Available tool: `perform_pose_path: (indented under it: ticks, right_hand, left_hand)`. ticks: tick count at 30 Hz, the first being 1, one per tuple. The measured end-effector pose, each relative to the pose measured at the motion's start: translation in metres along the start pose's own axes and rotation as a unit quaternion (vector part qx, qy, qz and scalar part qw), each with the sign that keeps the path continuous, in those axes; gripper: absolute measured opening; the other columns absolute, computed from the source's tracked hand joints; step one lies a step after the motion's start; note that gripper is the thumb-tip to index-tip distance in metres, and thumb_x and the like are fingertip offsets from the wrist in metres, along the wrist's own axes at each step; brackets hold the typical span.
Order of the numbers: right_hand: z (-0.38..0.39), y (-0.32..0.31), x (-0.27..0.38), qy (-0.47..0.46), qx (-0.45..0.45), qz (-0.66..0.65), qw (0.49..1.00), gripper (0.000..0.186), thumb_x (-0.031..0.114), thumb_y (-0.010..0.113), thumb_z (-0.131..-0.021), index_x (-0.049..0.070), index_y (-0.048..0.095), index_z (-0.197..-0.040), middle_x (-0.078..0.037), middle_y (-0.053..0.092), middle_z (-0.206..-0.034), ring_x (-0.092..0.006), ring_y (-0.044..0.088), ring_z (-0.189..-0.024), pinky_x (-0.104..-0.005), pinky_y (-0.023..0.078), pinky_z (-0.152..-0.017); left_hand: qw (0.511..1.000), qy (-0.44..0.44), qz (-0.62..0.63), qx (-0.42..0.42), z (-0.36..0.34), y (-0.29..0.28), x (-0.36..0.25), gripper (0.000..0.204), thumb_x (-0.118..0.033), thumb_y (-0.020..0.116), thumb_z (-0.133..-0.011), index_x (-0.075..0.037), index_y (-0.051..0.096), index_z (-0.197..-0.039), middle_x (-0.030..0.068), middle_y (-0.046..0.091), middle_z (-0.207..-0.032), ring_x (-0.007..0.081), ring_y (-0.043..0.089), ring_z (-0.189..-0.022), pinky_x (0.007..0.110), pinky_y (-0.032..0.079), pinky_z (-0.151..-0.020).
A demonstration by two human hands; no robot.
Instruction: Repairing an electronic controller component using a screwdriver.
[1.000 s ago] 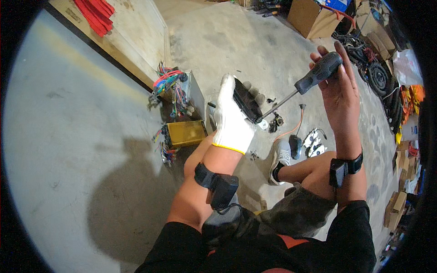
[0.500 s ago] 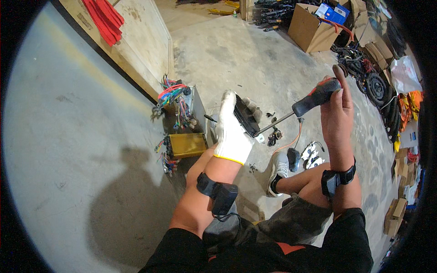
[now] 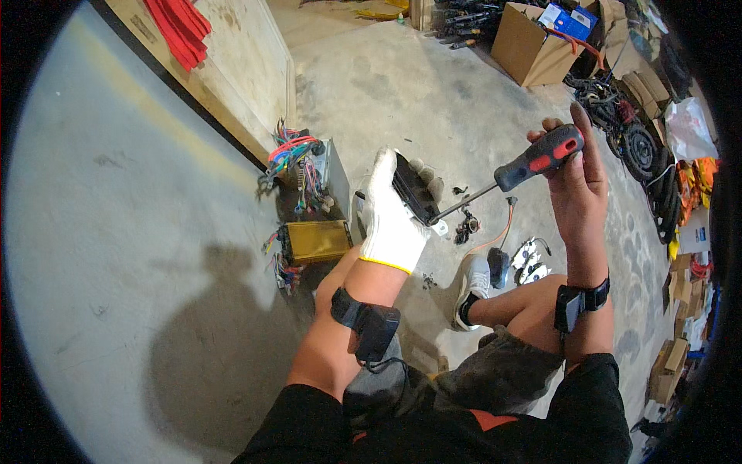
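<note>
My left hand (image 3: pixel 394 228), in a white knit glove, is closed round a flat black device (image 3: pixel 416 189) with a small pale tab at its lower corner. Bare, my right hand (image 3: pixel 578 189) grips a screwdriver (image 3: pixel 541 158) by its black and red handle. The shaft points down and to the left, and its tip meets the lower corner of the black device. Whether the tip sits in a screw is too small to tell. Small black parts (image 3: pixel 468 224) lie on the floor just beyond the device.
Metal boxes with bundled coloured wires, one of them gold (image 3: pixel 317 241), stand at my left by the wall. A cable with a black block (image 3: pixel 501 267) and white parts (image 3: pixel 529 261) lie near my shoe. A cardboard box (image 3: pixel 533 46) and heaped parts fill the far right.
The screwdriver's handle has turned, so more of its red inlay shows. My right fingers have shifted on it. The black device has moved slightly to the left and tilted a little.
</note>
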State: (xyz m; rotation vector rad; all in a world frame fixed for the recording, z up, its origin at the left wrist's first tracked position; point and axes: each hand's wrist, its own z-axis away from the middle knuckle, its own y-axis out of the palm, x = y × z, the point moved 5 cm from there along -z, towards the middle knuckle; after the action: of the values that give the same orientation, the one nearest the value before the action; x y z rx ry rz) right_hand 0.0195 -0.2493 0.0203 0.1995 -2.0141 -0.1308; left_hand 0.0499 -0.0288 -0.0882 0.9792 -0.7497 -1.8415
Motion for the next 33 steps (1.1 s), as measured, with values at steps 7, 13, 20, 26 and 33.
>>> perform_pose_path:
  ticks: [7,13,20,26,33]
  right_hand:
    - [-0.003,0.015,0.006,-0.026,-0.049,-0.016,0.998,0.061,0.029,0.054,-0.101,0.004,0.031,-0.151,-0.011,0.057,-0.128,-0.0261,0.056,-0.121,-0.0416,0.043,-0.105]
    - [0.0,-0.022,-0.006,0.021,-0.083,0.128,0.988,0.063,0.026,0.053,-0.1,0.005,0.026,-0.153,-0.016,0.047,-0.143,-0.0305,0.049,-0.131,-0.0416,0.042,-0.107]
    - [0.002,-0.021,-0.012,-0.008,0.017,0.074,0.997,0.062,0.023,0.053,-0.1,0.004,0.027,-0.153,-0.019,0.044,-0.145,-0.033,0.048,-0.132,-0.0443,0.044,-0.105]
    - [-0.004,0.028,0.003,0.001,-0.056,-0.029,0.998,0.059,0.026,0.062,-0.097,0.002,0.04,-0.146,-0.013,0.057,-0.125,-0.0272,0.061,-0.112,-0.0408,0.051,-0.094]
    - [-0.001,-0.021,-0.012,0.097,-0.048,0.196,0.974,0.058,0.026,0.049,-0.102,0.005,0.028,-0.152,-0.017,0.044,-0.146,-0.0316,0.052,-0.128,-0.0409,0.049,-0.101]
  left_hand:
    - [0.999,-0.032,-0.007,-0.005,-0.003,-0.001,0.009,0.022,-0.036,0.059,-0.096,-0.015,0.057,-0.099,0.0082,0.064,-0.085,0.0249,0.065,-0.073,0.041,0.059,-0.064]
    - [0.999,-0.023,-0.018,0.016,0.001,0.004,0.008,0.025,-0.038,0.059,-0.096,-0.014,0.057,-0.101,0.0102,0.064,-0.09,0.0252,0.065,-0.075,0.042,0.059,-0.065]
    - [0.999,-0.013,-0.024,0.017,-0.004,-0.001,0.007,0.026,-0.038,0.058,-0.096,-0.012,0.057,-0.102,0.011,0.063,-0.088,0.0253,0.065,-0.075,0.039,0.06,-0.064]
    - [0.999,-0.001,-0.032,0.001,-0.001,-0.003,-0.002,0.025,-0.036,0.059,-0.095,-0.013,0.057,-0.101,0.0109,0.063,-0.088,0.0253,0.065,-0.073,0.039,0.06,-0.063]
    - [0.999,0.002,-0.049,0.017,-0.002,0.004,0.007,0.024,-0.037,0.059,-0.095,-0.013,0.057,-0.101,0.0109,0.064,-0.088,0.0252,0.065,-0.074,0.04,0.059,-0.063]
